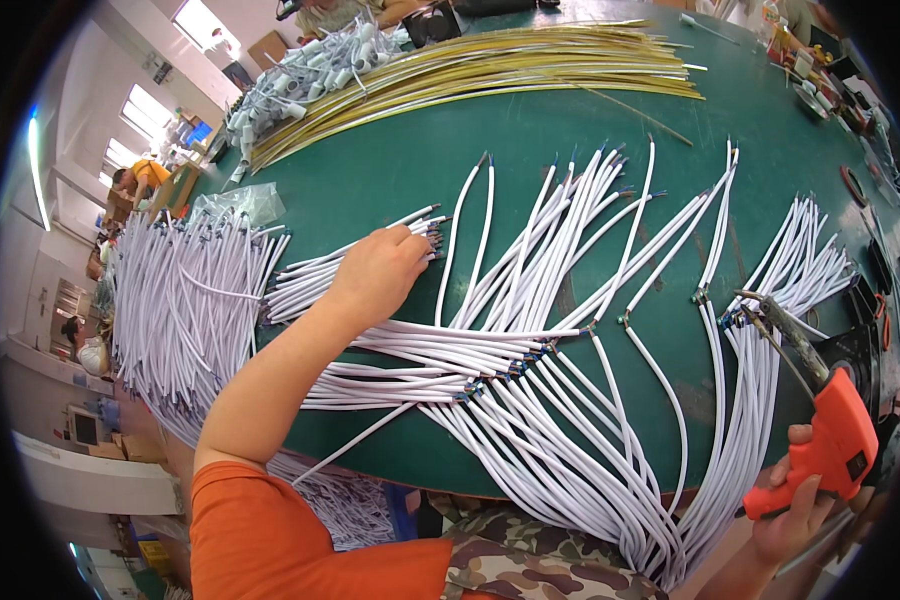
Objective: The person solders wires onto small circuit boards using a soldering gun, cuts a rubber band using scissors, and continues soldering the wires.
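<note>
My left hand reaches across to a bunch of white cables and its curled fingers close at their stripped ends; the fingertips are partly hidden. My right hand, low at the right, grips a red soldering gun. The gun points up and left, its metal tip near the joints of a bundle of white cables. In front of me more white cables fan out over the table, with small blue and copper joints along their middle. Several cable ends point to the far side.
A thick pile of white cables hangs over the green table's left edge. Yellowish sleeving tubes and grey leads with white cylindrical parts lie at the back. Tools and a dish line the right edge. Other people work beyond.
</note>
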A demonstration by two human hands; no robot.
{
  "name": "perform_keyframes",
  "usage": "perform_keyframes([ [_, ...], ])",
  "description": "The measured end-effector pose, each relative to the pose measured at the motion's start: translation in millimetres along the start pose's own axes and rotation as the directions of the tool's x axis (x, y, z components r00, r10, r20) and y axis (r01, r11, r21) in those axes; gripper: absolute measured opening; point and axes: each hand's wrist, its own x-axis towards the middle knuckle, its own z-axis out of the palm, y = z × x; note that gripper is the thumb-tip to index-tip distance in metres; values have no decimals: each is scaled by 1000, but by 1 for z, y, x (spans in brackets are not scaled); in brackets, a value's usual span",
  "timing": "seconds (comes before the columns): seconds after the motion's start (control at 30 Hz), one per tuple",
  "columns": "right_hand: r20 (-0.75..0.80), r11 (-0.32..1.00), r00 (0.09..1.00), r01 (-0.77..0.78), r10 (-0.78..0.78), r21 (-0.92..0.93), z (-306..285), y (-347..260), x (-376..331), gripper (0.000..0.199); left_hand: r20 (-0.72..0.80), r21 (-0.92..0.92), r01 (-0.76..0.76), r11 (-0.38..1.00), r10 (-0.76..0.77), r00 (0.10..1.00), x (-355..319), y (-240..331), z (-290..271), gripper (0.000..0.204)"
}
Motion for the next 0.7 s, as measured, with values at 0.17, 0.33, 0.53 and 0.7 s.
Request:
perform_keyframes([
  [0.17,-119,1000,993,3,-4,-8,13,1,-3,63,-134,-211,-123,970,96,986,18,33,-15,15],
  [0.33,95,998,994,-59,59,-5,20,5,-7,55,-35,-549,-377,746,431,902,44,99,-13,29],
  [0.53,34,985,985,-173,172,24,31,-3,-5,58,-59,-646,-430,631,520,852,58,129,8,38],
  [0.7,65,971,969,-240,239,4,30,-7,-3,58,-20,-715,-333,615,459,888,59,131,19,29],
])
